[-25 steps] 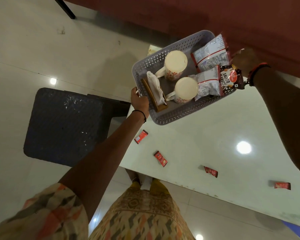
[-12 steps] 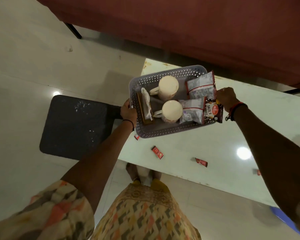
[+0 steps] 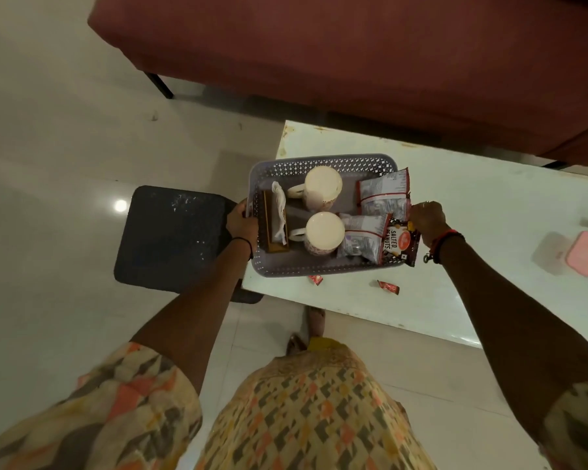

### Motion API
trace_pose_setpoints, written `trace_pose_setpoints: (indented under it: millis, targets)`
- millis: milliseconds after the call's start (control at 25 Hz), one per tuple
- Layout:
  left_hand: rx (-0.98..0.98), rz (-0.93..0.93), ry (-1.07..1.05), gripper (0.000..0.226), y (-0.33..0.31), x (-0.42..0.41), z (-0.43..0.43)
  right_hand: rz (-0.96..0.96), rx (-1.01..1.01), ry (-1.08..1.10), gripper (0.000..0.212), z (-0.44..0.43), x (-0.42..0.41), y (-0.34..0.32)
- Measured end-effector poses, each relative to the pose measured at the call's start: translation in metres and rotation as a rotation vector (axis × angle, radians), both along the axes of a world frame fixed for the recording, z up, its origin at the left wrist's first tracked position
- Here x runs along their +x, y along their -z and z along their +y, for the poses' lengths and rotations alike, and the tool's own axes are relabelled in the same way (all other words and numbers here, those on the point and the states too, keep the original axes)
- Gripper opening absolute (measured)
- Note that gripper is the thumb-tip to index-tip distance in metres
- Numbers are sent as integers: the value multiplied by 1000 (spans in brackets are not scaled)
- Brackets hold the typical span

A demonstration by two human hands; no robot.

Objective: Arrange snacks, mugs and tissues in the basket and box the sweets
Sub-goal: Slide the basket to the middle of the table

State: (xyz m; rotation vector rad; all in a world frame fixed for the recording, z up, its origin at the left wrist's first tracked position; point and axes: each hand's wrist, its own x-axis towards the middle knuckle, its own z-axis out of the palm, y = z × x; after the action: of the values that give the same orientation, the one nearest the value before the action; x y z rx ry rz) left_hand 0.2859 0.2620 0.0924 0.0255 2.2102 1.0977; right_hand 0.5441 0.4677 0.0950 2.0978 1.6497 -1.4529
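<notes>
We've got the basket [image 3: 319, 161] at the table's [image 3: 472, 215] left end, left grip [image 3: 241, 220] and right grip [image 3: 425, 218] curled round its rims. Inside sit mugs [image 3: 323, 184], snacks [image 3: 382, 195], tissues [image 3: 279, 212]. Next: let go, gather the loose sweets [image 3: 387, 287] into the box [image 3: 586, 257].

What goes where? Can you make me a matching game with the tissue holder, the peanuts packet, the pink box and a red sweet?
Things
1. tissue holder
2. Salted Peanuts packet
3. pink box
4. red sweet

Places
A. on the table, far right, away from the basket
B. in the basket, at the end the right hand grips
C. on the table, close by the basket's near side
D. in the basket, at the end the left hand grips

Pairs: 1-D, 2-B, 3-A, 4-C
</notes>
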Motion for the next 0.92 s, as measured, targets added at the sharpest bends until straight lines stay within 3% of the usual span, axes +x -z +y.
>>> trace_pose_setpoints:
  millis: [320,440,600,720,920]
  targets:
    - [45,-23,16,39,-5,20,-20,51,42,-13,38,-34,37,-11]
    - [52,-30,74,37,-7,34,-22,43,42,1,23,-42,60,-14]
    - [39,-3,149,40,-13,63,-7,-37,-16,17,21,-39,93,-27]
    - [51,-5,166,37,-17,93,18,-101,36,27,42,-21,123,-21]
    - [29,60,183,35,-19,151,75,-99,23,58,39,20,185,-32]
